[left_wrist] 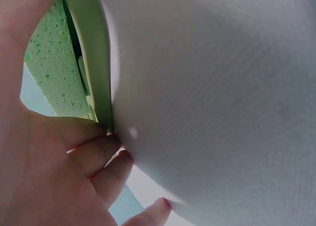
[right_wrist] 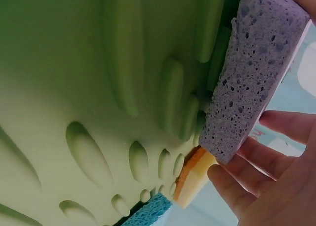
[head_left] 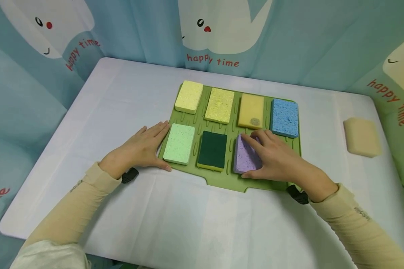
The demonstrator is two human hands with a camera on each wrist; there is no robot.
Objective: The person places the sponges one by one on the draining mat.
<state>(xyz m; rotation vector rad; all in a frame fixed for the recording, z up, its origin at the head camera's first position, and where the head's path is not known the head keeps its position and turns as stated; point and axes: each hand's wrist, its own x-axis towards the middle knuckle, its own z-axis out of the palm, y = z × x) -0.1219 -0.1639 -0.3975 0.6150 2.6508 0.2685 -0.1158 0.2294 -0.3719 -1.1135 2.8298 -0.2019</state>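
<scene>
My right hand [head_left: 277,157] grips a purple sponge [head_left: 245,158] at the front right of a green ridged silicone mat [head_left: 229,183], thumb at its near edge and fingers at its far edge. In the right wrist view the pitted side of the purple sponge [right_wrist: 252,72] stands over the mat's ridges. My left hand [head_left: 143,144] lies at the mat's left edge with fingers extended, beside a mint green sponge [head_left: 179,144]. Fingertips touch the mat's rim [left_wrist: 98,63] in the left wrist view. Between the mint and purple sponges sits a dark green scouring sponge [head_left: 213,149].
Along the mat's back row lie a pale yellow sponge [head_left: 189,95], a speckled yellow sponge [head_left: 220,104], a tan-yellow sponge [head_left: 251,108] and a blue sponge [head_left: 284,117]. A beige sponge [head_left: 362,137] rests on the white table [head_left: 175,213] at right. Blue printed curtains [head_left: 138,30] hang behind.
</scene>
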